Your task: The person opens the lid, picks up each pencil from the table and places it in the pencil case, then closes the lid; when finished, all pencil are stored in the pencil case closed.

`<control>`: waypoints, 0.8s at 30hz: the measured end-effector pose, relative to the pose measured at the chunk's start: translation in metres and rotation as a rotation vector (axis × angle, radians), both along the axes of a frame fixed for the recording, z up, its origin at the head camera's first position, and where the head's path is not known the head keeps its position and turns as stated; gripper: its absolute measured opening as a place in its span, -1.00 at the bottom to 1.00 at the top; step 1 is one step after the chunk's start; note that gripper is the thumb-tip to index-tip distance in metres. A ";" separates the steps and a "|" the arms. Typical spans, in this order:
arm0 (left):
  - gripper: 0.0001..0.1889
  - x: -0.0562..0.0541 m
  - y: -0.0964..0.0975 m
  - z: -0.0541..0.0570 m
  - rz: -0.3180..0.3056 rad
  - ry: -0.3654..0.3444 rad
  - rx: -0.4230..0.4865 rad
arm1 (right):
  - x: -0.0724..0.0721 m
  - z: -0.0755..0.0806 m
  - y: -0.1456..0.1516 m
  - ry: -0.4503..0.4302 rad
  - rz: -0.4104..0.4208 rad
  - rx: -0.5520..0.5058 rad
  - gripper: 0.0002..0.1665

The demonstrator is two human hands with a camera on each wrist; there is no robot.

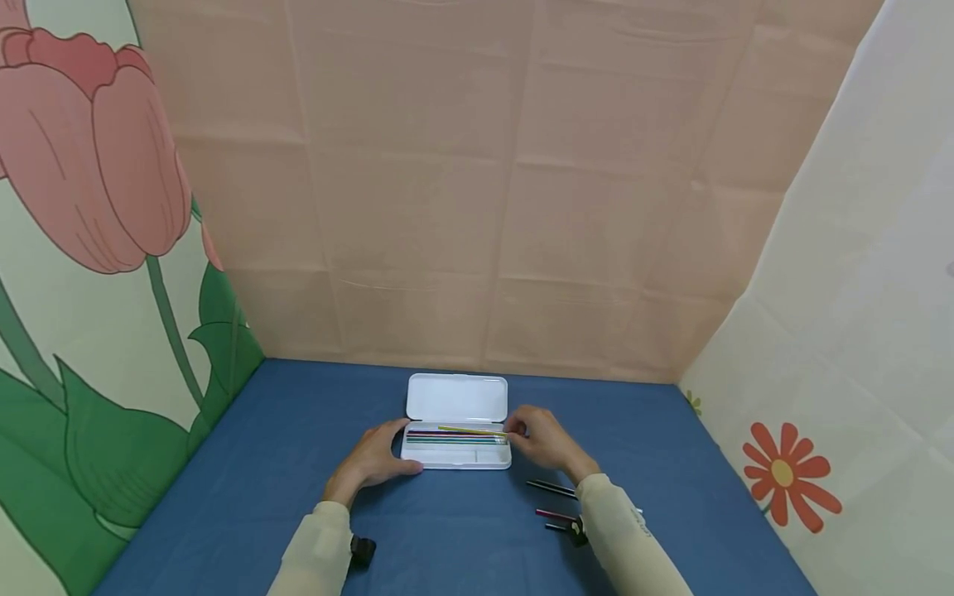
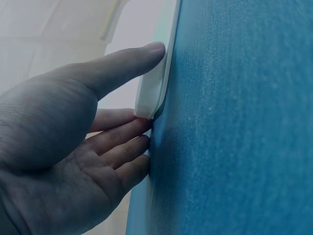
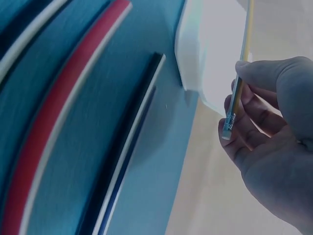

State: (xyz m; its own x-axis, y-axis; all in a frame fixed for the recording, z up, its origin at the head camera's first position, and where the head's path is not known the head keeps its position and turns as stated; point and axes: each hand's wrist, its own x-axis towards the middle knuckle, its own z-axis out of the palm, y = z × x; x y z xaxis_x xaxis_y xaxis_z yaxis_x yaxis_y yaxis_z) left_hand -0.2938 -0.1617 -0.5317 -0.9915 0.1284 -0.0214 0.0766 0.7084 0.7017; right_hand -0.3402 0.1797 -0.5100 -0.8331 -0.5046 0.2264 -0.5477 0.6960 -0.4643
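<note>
My left hand [image 1: 376, 457] spans the left end of an open white pencil case [image 1: 440, 459]. Its thumb lies along the front wall, while the nearly straight fingers [image 2: 124, 133] touch the end and back corner. Over the case's right end, my right hand [image 1: 544, 439] pinches one end of a slim yellow pencil [image 3: 243, 49] between thumb and fingers. That pencil [image 1: 469, 430] slants slightly above several dark, red and green pencils [image 1: 447, 439], which lie side by side along the back of the case's lower half.
The hinged lid [image 1: 457, 397] lies back, away from me. Right of the case, partly under my right forearm, black pencils [image 1: 550, 488] and a red one [image 1: 555, 514] rest on the blue tabletop [image 1: 447, 538]. A beige cloth wall [image 1: 417, 207] stands behind, with printed sheets at both sides.
</note>
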 end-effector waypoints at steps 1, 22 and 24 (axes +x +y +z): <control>0.02 0.000 0.000 0.000 0.000 -0.001 -0.001 | -0.001 -0.001 -0.003 0.009 0.010 0.003 -0.94; -0.01 -0.001 -0.001 0.000 0.011 -0.022 -0.011 | -0.025 -0.012 -0.048 -0.002 -0.052 0.049 -0.92; -0.01 -0.001 -0.001 0.000 0.013 -0.026 -0.011 | -0.026 -0.011 -0.051 -0.008 -0.055 0.049 -0.92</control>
